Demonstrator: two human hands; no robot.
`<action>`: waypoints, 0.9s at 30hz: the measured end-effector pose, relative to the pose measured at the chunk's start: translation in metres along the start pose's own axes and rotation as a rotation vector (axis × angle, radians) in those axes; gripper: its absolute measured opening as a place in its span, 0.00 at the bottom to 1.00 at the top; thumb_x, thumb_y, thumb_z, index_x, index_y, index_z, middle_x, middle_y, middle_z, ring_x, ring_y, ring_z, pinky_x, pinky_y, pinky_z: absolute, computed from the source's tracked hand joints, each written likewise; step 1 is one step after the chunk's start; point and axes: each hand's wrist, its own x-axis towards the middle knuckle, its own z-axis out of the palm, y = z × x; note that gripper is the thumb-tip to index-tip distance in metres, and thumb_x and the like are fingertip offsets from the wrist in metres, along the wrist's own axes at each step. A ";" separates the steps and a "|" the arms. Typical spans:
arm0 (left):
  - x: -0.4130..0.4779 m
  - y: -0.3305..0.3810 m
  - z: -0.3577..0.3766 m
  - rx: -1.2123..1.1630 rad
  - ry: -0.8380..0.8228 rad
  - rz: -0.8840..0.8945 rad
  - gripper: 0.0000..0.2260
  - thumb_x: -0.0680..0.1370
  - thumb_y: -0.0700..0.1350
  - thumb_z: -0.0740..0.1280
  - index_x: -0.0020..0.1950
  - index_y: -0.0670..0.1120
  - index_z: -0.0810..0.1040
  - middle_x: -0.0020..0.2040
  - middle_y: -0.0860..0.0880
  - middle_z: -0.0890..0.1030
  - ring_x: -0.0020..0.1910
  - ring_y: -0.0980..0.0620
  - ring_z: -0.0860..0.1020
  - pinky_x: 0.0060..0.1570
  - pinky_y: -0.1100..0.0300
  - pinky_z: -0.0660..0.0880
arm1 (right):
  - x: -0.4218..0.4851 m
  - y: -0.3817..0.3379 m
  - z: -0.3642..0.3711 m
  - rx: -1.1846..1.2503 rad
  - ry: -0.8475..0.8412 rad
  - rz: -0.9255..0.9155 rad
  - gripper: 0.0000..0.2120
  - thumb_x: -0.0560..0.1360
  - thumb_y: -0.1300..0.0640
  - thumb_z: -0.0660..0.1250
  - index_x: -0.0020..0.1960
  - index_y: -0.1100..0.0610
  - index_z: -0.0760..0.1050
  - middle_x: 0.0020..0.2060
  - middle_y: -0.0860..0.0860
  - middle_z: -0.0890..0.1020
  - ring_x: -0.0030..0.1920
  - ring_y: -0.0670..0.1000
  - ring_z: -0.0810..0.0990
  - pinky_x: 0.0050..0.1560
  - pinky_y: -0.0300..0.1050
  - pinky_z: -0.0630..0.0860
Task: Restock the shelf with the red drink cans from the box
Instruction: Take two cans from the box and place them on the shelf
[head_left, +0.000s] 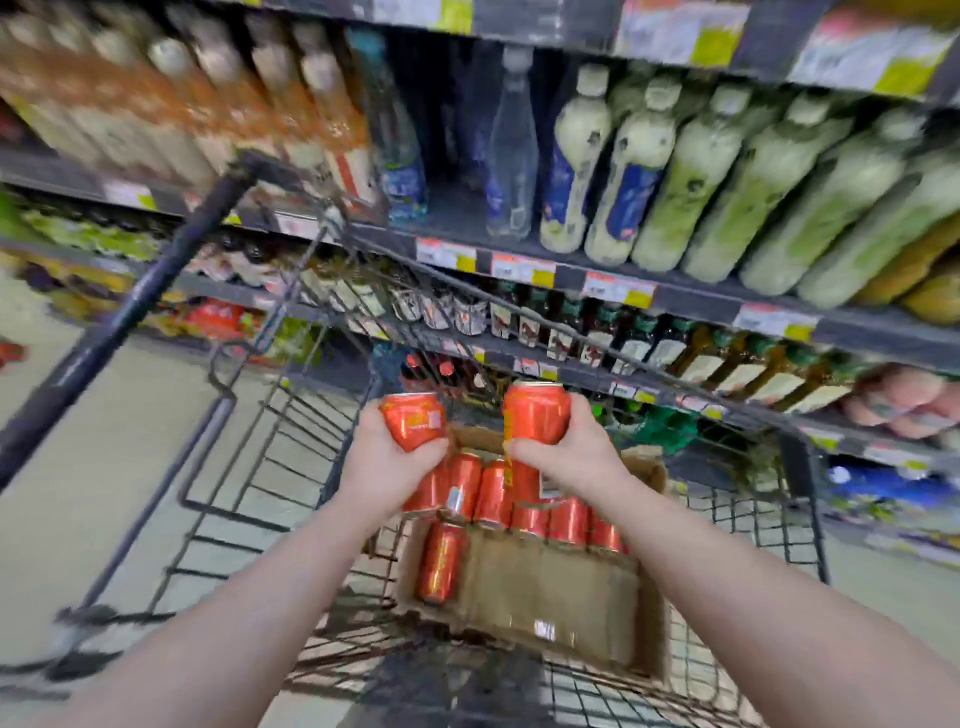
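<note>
Red drink can clamped in left grip; second can clamped in right grip. Both held above cardboard box in wire trolley, presumably to shelve two per trip. Remaining cans at box far end; shelf just beyond.

- Bright, even store light falls from overhead. Shadows are soft, with darker bands under the dark grey metal shelf boards.
- Motion blur covers the whole frame. It is heaviest at upper left, where the tall pale bottles with orange labels smear into streaks.
- The white-and-yellow price tags are too blurred to read.
- The centre is sharpest: the left hand with one red metal drink can, and the right hand with the other red metal drink can. Both cans show soft glints.
- Wide-angle bending tilts the shelves and stretches the forearms at the lower corners.
</note>
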 end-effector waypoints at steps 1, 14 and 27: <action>-0.003 0.007 -0.014 -0.014 0.036 0.004 0.29 0.63 0.48 0.77 0.58 0.42 0.70 0.50 0.43 0.79 0.50 0.43 0.78 0.54 0.50 0.75 | -0.001 -0.016 -0.002 -0.004 -0.009 -0.034 0.31 0.61 0.46 0.76 0.57 0.48 0.63 0.48 0.48 0.76 0.46 0.49 0.75 0.48 0.41 0.68; -0.037 0.032 -0.227 -0.288 0.417 0.045 0.34 0.67 0.49 0.75 0.67 0.49 0.62 0.54 0.48 0.73 0.49 0.50 0.75 0.50 0.52 0.73 | -0.051 -0.218 0.064 -0.025 -0.199 -0.447 0.33 0.58 0.43 0.75 0.58 0.45 0.65 0.50 0.45 0.76 0.52 0.50 0.77 0.57 0.53 0.74; -0.090 -0.163 -0.514 -0.307 0.742 -0.113 0.24 0.68 0.49 0.75 0.57 0.48 0.66 0.50 0.48 0.75 0.50 0.45 0.75 0.50 0.55 0.71 | -0.155 -0.390 0.356 0.077 -0.443 -0.606 0.25 0.66 0.53 0.75 0.55 0.46 0.63 0.42 0.40 0.73 0.42 0.41 0.74 0.44 0.40 0.69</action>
